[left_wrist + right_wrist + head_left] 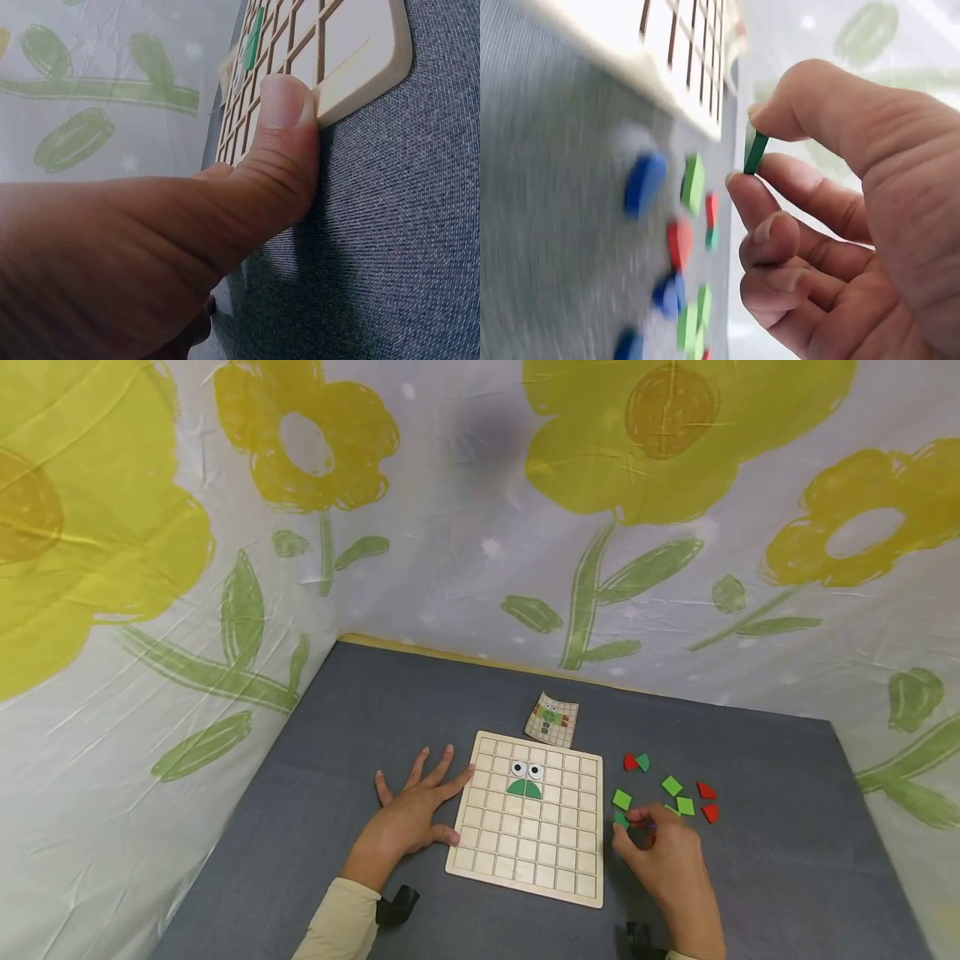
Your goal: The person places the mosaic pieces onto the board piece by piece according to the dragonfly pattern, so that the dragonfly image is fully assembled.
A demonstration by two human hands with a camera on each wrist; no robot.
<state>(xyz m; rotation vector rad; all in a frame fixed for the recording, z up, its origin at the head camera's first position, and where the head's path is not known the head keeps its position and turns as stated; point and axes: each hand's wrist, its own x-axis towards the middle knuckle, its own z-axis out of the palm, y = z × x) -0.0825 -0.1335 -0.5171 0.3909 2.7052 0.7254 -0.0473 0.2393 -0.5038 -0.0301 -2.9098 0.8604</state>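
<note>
Head view: left hand (408,818), fingers (438,769) splayed, touches the board (525,847); right hand (667,853) pinches a green piece (621,820).

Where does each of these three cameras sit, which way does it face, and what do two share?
Head: worn on the head, facing forward and down at the board and flowered backdrop; left hand, right hand and left sleeve show.
Left wrist: on that wrist, looking along the hand to its thumb at the board's edge.
Right wrist: on that wrist, looking across the hand, which pinches a green piece; loose pieces and part of the board show too.
Shared: head and left wrist both show the left thumb at the board.
</note>
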